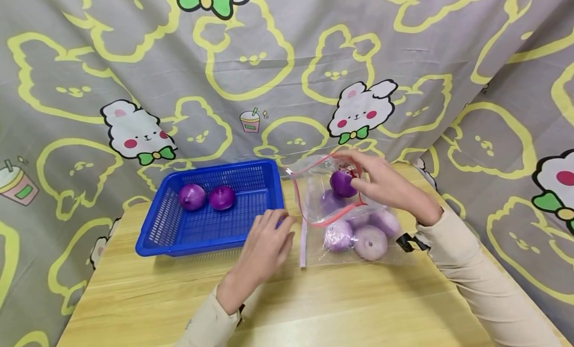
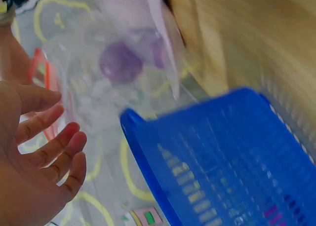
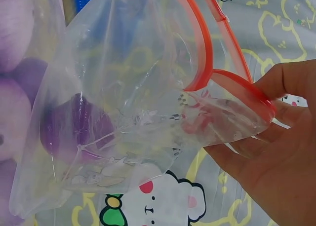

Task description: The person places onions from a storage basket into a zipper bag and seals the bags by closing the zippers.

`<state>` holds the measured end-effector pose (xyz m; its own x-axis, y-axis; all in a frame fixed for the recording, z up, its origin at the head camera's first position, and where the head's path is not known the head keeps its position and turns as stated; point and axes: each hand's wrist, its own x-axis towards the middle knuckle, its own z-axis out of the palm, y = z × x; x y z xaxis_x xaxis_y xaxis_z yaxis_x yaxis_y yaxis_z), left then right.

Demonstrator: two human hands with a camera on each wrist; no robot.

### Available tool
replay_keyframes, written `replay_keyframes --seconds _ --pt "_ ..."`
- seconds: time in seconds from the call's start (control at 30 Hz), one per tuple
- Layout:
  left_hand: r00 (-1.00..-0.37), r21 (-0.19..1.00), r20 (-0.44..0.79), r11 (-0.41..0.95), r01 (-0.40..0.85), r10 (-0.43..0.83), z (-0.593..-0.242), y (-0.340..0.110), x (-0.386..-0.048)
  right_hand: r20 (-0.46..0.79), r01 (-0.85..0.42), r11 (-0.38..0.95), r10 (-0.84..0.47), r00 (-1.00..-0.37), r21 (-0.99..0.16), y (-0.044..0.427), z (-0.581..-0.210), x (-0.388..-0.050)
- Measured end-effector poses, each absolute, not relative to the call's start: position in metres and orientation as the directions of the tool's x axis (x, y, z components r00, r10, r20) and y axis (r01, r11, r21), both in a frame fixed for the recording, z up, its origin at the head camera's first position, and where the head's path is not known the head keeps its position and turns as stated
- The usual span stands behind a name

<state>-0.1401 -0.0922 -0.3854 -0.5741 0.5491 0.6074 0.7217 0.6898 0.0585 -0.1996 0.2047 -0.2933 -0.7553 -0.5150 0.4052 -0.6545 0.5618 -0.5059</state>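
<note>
My right hand (image 1: 386, 181) pinches the red-rimmed mouth of a clear zip bag (image 3: 133, 78), thumb on one side and fingers on the other. Several purple onions (image 1: 370, 242) lie in the bag, with a darker onion (image 1: 343, 183) showing near its mouth. Between the bag and a blue plastic basket (image 1: 206, 245) is my left hand (image 1: 266, 242), holding nothing, its fingers loosely bent. In the left wrist view that palm faces the bag's mouth. Two purple onions (image 1: 192, 197) sit side by side in the basket's left half.
Basket and bag stand on a light wooden table (image 1: 287, 307). Behind it hangs a grey curtain (image 1: 251, 43) with cartoon rabbits, and more of it hangs at the right. The bag's pale slider strip (image 1: 303, 245) hangs on the side facing the basket.
</note>
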Motion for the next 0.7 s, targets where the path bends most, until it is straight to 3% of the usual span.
replay_keyframes --seconds 0.7 --pt "-0.714 0.101 0.546 0.811 0.576 0.439 -0.393 -0.167 -0.224 0.396 -0.672 0.565 -0.544 -0.740 -0.479 0.201 -0.294 -0.191"
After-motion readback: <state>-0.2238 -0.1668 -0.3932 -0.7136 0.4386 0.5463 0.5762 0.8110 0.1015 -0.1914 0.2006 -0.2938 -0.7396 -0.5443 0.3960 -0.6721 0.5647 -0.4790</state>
